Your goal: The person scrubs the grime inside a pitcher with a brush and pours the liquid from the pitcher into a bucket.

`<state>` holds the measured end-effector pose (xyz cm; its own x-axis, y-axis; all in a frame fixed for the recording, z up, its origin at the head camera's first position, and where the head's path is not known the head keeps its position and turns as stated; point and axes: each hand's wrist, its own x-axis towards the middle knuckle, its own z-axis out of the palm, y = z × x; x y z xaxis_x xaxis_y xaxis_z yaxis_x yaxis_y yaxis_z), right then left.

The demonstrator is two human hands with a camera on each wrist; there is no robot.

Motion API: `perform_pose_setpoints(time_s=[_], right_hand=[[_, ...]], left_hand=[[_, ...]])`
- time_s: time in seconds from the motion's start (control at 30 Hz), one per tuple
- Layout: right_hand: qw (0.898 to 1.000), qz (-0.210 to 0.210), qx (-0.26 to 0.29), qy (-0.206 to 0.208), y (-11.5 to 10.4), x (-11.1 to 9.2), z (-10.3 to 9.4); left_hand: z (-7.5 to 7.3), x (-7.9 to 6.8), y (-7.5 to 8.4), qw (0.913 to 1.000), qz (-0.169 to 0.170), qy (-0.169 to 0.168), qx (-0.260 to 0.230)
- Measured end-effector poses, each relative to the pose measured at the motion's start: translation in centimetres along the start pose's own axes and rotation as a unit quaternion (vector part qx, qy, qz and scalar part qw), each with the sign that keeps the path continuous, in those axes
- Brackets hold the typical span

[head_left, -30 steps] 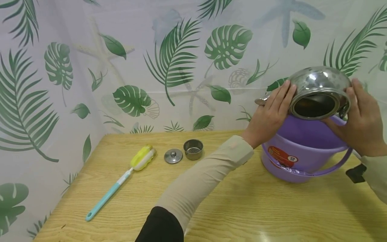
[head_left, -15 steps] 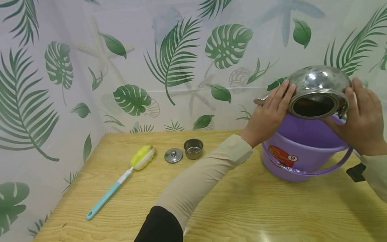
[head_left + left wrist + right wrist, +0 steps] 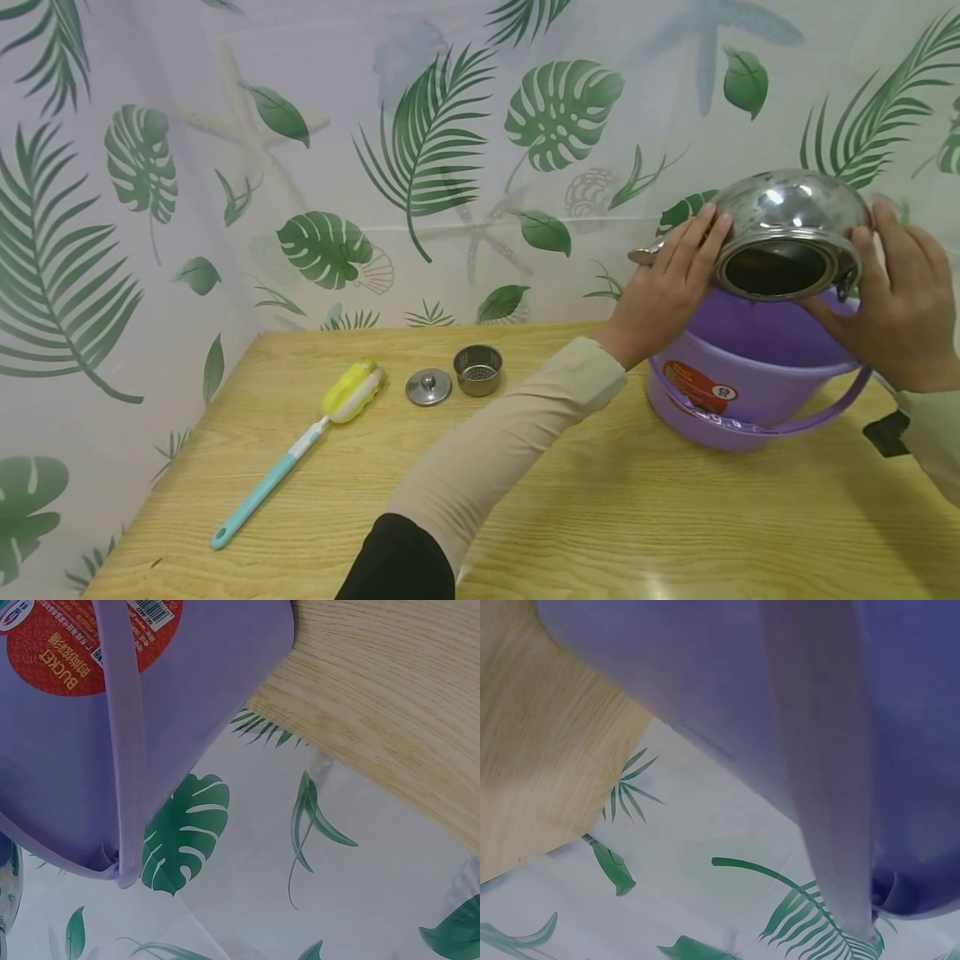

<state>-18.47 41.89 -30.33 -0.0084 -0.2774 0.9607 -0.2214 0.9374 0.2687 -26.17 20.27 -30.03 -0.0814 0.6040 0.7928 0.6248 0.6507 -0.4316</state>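
A shiny steel teapot (image 3: 798, 200) is tipped over the purple bucket (image 3: 757, 375) in the head view, its round mouth turned downward and toward me. My left hand (image 3: 667, 275) holds its left side, fingers laid along the body near the spout (image 3: 643, 255). On the other side my right hand (image 3: 900, 292) grips it, with the thumb below. The inside of the pot looks dark. In the left wrist view only a sliver of shiny metal (image 3: 9, 892) shows beside the bucket (image 3: 180, 690). Neither hand appears in the wrist views.
A bottle brush (image 3: 300, 450) with a yellow and white sponge head lies at the table's left. Between it and the bucket are a small steel lid (image 3: 429, 387) and a perforated strainer cup (image 3: 478, 371). A dark object (image 3: 887, 433) lies by the right sleeve. A leaf-print curtain (image 3: 450, 167) hangs behind.
The teapot and both hands have dipped very slightly over the bucket in the last half second. The other things have stayed in place.
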Motion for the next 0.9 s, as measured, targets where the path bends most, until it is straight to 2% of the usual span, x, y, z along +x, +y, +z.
perform_pose_setpoints(time_s=[0.3,0.53,0.9], right_hand=[[1.000,-0.006,-0.009,0.007,-0.6,0.2,-0.4],[0.999,-0.022,-0.037,-0.025,-0.8,0.2,-1.0],[0.999,-0.029,-0.031,-0.005,-0.6,-0.2,-1.2]], left_hand=[[0.1,-0.1,0.3,0.9994,-0.008,-0.015,-0.029],[0.5,-0.4,0.3,0.9966,-0.013,-0.026,-0.076],[0.8,-0.8,0.0,0.9926,0.010,-0.044,-0.113]])
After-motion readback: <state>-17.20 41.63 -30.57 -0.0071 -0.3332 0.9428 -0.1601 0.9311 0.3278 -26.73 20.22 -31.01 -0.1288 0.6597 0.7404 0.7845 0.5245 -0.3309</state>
